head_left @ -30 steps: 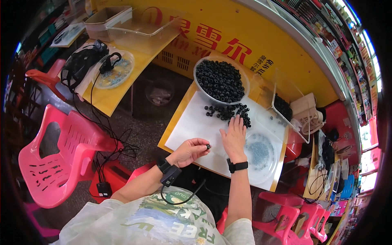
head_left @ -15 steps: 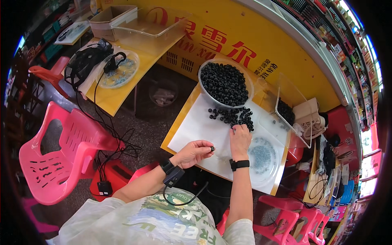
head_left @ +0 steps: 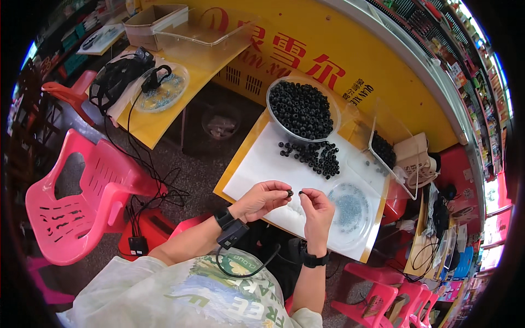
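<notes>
Over the near edge of a white sheet [head_left: 249,164], my left hand [head_left: 261,200] pinches a round black bead [head_left: 290,193] between thumb and fingertips. Close beside it, my right hand [head_left: 318,214] is closed in a pinch, with a small black bead [head_left: 301,192] showing at its fingertips. A small gap separates the two hands. Farther off on the sheet lies a loose heap of black beads [head_left: 320,157]. Behind the heap stands a clear bowl [head_left: 337,121] filled with more of them. To the right of my right hand is a clear round tray [head_left: 372,221] of tiny blue-grey beads.
A clear bin [head_left: 407,188] tilts at the table's right, black beads inside. On another yellow table [head_left: 143,133] at left are cables, a round tray and a cardboard box [head_left: 147,33]. Pink chairs [head_left: 60,218] stand left and lower right. Cords [head_left: 158,180] trail down at left.
My right hand has drawn back from the bead heap toward me, bringing a small black bead close to the left hand. The left hand has shifted slightly, keeping its bead.
</notes>
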`<control>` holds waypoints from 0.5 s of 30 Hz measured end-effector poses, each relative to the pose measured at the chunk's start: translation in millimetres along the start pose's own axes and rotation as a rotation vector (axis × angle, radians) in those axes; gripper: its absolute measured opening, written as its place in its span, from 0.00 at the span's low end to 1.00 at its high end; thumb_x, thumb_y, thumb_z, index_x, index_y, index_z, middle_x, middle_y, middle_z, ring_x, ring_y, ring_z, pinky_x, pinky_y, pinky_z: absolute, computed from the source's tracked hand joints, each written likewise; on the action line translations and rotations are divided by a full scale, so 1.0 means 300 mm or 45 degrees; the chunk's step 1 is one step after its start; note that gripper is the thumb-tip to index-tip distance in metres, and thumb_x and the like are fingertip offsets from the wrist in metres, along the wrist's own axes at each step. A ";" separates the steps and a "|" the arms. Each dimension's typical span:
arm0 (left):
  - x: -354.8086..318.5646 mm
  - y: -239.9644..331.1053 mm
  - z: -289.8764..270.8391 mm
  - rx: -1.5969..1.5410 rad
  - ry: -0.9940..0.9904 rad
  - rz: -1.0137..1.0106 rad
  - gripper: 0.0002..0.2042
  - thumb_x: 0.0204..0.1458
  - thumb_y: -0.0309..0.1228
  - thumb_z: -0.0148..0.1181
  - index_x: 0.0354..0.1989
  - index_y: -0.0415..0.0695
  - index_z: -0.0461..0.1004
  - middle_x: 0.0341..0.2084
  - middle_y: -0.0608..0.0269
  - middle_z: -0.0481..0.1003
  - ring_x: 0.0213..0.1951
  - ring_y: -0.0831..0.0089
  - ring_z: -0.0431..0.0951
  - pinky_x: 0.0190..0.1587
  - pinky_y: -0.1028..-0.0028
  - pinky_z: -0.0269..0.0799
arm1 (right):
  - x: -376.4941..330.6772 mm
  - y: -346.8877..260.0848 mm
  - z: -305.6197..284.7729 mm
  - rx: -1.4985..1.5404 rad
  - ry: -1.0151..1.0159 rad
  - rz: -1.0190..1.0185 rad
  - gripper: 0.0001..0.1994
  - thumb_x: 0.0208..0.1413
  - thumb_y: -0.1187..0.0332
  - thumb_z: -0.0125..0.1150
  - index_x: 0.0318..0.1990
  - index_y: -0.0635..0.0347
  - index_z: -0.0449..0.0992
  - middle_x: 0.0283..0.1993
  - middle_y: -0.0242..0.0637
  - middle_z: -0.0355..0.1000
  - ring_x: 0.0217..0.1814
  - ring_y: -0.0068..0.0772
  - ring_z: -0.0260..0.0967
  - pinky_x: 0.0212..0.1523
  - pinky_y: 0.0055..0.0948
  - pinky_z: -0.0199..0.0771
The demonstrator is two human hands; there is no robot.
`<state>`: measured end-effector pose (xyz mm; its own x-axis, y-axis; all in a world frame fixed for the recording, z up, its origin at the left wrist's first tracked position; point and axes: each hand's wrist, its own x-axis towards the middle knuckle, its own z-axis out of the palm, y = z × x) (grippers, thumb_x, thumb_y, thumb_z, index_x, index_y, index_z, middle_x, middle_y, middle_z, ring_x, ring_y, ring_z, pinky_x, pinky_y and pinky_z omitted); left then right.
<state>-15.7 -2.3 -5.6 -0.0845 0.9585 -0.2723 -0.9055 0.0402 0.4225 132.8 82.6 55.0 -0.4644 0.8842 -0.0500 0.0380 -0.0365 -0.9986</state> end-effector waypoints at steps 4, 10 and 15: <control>-0.013 0.009 0.038 0.039 -0.018 0.004 0.09 0.57 0.20 0.60 0.45 0.39 0.76 0.40 0.60 0.79 0.42 0.73 0.80 0.50 0.75 0.78 | -0.047 -0.003 0.000 -0.142 -0.026 -0.093 0.08 0.56 0.77 0.64 0.43 0.67 0.80 0.35 0.29 0.76 0.34 0.15 0.69 0.36 0.15 0.69; -0.015 0.011 0.047 0.118 -0.029 0.048 0.08 0.56 0.21 0.61 0.45 0.40 0.77 0.39 0.61 0.79 0.41 0.75 0.79 0.49 0.76 0.77 | -0.072 -0.033 0.016 -0.283 0.015 -0.162 0.08 0.56 0.77 0.64 0.43 0.68 0.81 0.35 0.30 0.77 0.34 0.16 0.70 0.36 0.15 0.70; -0.014 0.007 0.046 0.172 -0.053 0.045 0.09 0.56 0.22 0.61 0.45 0.40 0.77 0.38 0.62 0.79 0.41 0.75 0.79 0.49 0.76 0.77 | -0.080 -0.028 0.014 -0.299 0.029 -0.197 0.08 0.56 0.78 0.64 0.42 0.68 0.81 0.35 0.32 0.77 0.34 0.18 0.71 0.36 0.17 0.71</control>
<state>-11.5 -2.3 8.2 -0.0956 0.9708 -0.2200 -0.8378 0.0409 0.5445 140.0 59.8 64.5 -0.4611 0.8810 0.1061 0.1732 0.2066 -0.9630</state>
